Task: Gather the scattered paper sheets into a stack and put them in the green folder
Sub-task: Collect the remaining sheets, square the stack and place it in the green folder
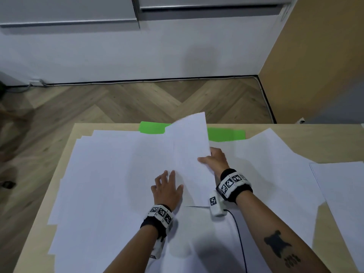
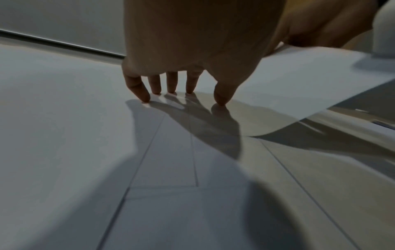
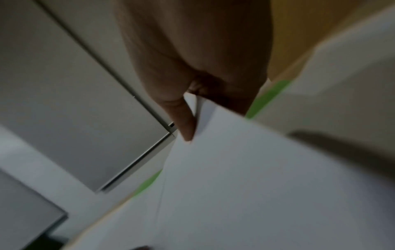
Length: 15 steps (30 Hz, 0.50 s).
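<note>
Sheets [image 1: 102, 174] overlap across the table [image 1: 65, 146], spreading left of the left hand [image 1: 167, 189] and under it. That hand lies with fingers [image 2: 136, 89] spread and nearly straight, tips pressing the paper. Just right of it, the right hand [image 1: 213, 159] pinches the edge of a lifted sheet [image 1: 189, 138], thumb [image 3: 183, 121] on top, so the sheet tilts up off the pile. Beyond both hands, the folder [image 1: 226, 133] lies at the table's far edge, mostly covered by paper. More sheets [image 1: 275, 164] lie right of the right hand.
</note>
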Each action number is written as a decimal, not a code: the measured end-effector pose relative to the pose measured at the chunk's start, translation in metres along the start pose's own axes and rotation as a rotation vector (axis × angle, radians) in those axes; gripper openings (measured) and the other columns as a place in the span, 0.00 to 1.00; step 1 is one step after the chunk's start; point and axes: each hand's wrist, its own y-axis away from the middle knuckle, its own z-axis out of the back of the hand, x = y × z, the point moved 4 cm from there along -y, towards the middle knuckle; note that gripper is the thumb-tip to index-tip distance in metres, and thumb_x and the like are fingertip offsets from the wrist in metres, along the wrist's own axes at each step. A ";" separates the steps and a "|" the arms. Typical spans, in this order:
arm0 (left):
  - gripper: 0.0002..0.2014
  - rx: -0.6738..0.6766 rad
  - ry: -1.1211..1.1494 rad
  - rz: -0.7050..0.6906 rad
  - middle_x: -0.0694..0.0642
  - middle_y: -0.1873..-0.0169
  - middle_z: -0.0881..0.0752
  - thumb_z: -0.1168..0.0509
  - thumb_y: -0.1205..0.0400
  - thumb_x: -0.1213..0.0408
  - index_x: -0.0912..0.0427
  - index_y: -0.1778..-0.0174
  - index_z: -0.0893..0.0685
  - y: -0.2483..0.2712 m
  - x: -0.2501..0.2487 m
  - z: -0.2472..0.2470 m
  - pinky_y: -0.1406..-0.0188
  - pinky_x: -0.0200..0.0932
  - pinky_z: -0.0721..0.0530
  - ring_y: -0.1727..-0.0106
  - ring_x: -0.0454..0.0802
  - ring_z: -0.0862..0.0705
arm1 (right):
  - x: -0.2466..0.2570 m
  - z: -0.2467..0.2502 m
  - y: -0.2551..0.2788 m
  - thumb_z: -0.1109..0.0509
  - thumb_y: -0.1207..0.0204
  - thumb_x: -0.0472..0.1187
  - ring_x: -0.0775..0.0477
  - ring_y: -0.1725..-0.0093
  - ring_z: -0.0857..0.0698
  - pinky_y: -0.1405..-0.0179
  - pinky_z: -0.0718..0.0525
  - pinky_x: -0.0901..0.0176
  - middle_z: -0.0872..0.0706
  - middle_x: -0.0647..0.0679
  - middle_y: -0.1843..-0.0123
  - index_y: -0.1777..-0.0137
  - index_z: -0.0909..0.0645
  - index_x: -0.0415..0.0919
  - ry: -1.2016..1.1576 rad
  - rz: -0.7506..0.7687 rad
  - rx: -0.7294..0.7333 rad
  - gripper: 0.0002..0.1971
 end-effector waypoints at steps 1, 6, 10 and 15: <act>0.29 -0.007 0.016 0.003 0.53 0.18 0.40 0.43 0.17 0.46 0.47 0.20 0.39 -0.001 0.000 0.002 0.26 0.58 0.36 0.19 0.56 0.44 | 0.002 0.011 0.002 0.24 0.32 0.34 0.41 0.47 0.09 0.44 0.12 0.53 0.07 0.46 0.49 0.46 0.10 0.40 0.153 0.023 -0.073 0.14; 0.20 -0.038 0.088 0.013 0.53 0.25 0.31 0.39 0.19 0.55 0.51 0.30 0.28 -0.010 0.006 0.011 0.30 0.58 0.31 0.26 0.56 0.34 | -0.006 0.063 0.012 0.35 0.24 0.34 0.29 0.39 0.16 0.39 0.19 0.48 0.11 0.35 0.40 0.38 0.14 0.41 0.458 0.072 -0.401 0.16; 0.18 -0.066 0.089 0.055 0.54 0.30 0.28 0.39 0.20 0.56 0.53 0.34 0.26 -0.019 0.032 0.018 0.34 0.57 0.29 0.30 0.57 0.32 | -0.003 0.096 0.018 0.32 0.23 0.35 0.33 0.38 0.14 0.35 0.17 0.45 0.10 0.37 0.38 0.36 0.14 0.39 0.238 0.137 -0.511 0.16; 0.23 -0.125 0.080 0.229 0.59 0.29 0.29 0.39 0.20 0.52 0.56 0.30 0.28 -0.027 0.083 0.039 0.32 0.60 0.30 0.28 0.61 0.33 | 0.002 0.095 0.033 0.30 0.24 0.37 0.44 0.42 0.09 0.37 0.13 0.43 0.07 0.51 0.44 0.44 0.10 0.45 -0.329 0.199 -0.368 0.12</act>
